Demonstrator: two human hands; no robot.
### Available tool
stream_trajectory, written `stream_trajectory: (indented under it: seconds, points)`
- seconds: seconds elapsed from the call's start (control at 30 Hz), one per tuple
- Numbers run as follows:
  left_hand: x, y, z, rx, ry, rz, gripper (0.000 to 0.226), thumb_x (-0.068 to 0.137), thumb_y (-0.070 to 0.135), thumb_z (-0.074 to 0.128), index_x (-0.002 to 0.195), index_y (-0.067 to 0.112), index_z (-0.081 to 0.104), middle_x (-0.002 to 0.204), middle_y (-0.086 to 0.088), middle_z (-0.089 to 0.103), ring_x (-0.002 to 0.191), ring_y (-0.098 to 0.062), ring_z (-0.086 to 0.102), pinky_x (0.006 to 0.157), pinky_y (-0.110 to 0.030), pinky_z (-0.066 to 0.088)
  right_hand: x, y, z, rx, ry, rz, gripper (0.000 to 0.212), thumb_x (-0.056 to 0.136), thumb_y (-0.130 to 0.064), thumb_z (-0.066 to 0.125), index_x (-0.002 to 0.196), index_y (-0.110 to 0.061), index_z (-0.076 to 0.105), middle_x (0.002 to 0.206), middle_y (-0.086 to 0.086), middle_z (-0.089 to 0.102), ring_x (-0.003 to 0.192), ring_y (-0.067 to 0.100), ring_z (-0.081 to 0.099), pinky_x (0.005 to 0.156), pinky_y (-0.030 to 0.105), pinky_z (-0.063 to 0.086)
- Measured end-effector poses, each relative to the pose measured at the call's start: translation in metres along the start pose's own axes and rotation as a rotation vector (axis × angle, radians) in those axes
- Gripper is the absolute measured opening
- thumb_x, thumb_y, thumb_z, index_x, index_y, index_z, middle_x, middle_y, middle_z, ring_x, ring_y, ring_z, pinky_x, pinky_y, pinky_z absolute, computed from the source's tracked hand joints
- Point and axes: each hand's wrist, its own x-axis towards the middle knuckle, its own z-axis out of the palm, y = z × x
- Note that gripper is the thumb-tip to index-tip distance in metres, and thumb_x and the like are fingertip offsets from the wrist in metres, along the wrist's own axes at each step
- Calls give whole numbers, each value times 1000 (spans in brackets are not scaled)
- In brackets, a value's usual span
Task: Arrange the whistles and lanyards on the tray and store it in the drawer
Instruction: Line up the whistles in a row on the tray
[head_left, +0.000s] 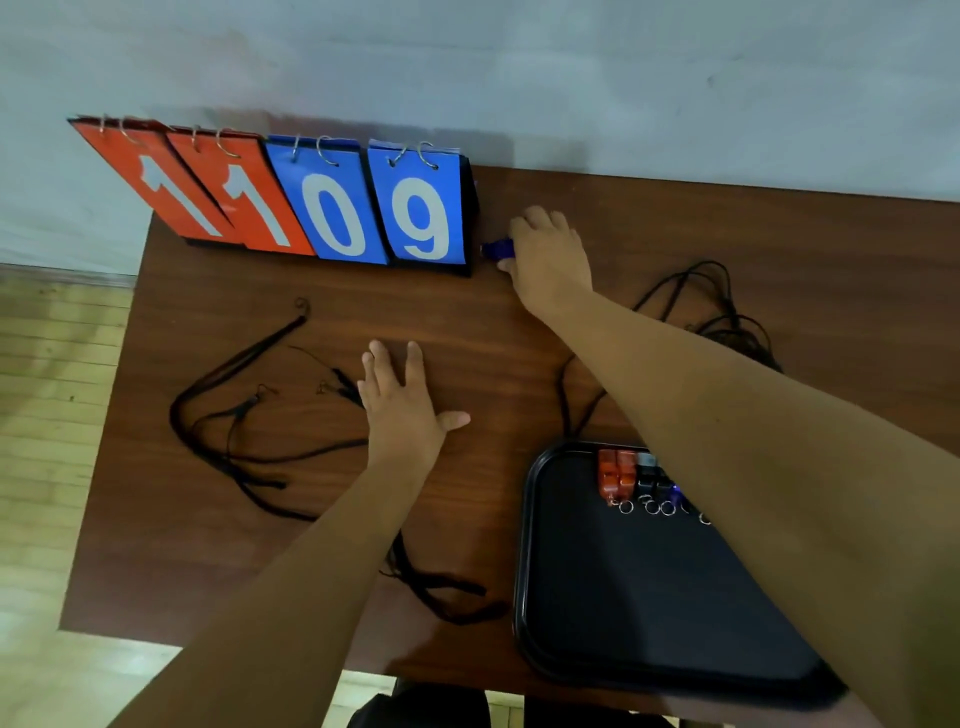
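My right hand (548, 257) reaches to the far side of the brown table (493, 332) and grips a blue whistle (496, 250) beside the scoreboard. My left hand (405, 402) lies flat on the table with fingers spread, next to a tangle of black lanyards (244, 431). A black tray (623, 587) sits at the near right; along its far edge stand orange whistles (615, 475) and dark whistles (652, 480) with key rings. My right forearm hides part of that row. More black lanyards (727, 322) lie at the far right.
A flip scoreboard (332, 208) with orange and blue cards reading 1 1 0 9 stands at the table's far left edge against a pale wall. Another lanyard end (441, 592) trails near the front edge. Wooden floor shows to the left.
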Motion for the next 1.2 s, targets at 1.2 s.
stream_trajectory:
  seconds: [1.2]
  points:
    - [-131, 103, 57, -267, -197, 146, 38, 100, 27, 54, 134, 11, 48, 135, -7, 45, 109, -21, 56, 86, -31, 48, -366, 129, -73, 768, 167, 896, 20, 93, -39, 68, 105, -25, 62, 94, -2, 66, 81, 14, 64, 64, 28, 50]
